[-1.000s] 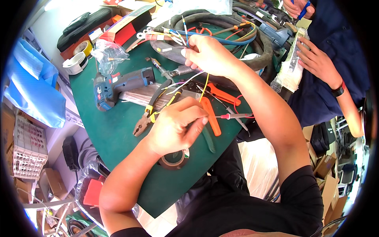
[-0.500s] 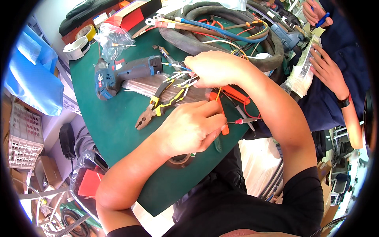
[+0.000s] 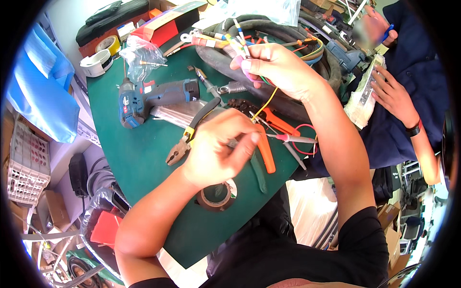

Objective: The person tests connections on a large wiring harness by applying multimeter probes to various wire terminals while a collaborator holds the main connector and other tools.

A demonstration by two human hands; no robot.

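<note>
Raised over the coiled black cable [image 3: 216,67], my right hand [image 3: 283,69] is closed on a bundle of thin wires [image 3: 240,36] with pale sleeves near their ends. A yellow wire [image 3: 265,102] runs from it down to my left hand [image 3: 218,149], whose curled finger and thumb appear to pinch the end; blur partly hides the grip. Combination pliers [image 3: 180,150] with black-and-yellow handles lie partly under my left hand. Beside its fingertips rests an orange-handled hand tool [image 3: 265,151] with a dark head. A slim pink-and-grey probe [image 3: 295,138] with a red lead lies to the right.
A blue cordless drill [image 3: 139,101] lies at left on the green table [image 3: 192,245]. A brown tape roll [image 3: 214,204] sits near the front edge. White and yellow tape, a plastic bag [image 3: 141,55] and a red box [image 3: 165,26] stand behind. At right is another person's hand [image 3: 396,93].
My right hand has lifted the wire bundle up and away, uncovering the orange-handled tool's dark head. My left hand has shifted slightly left and loosened its curl. The tape roll shows more fully.
</note>
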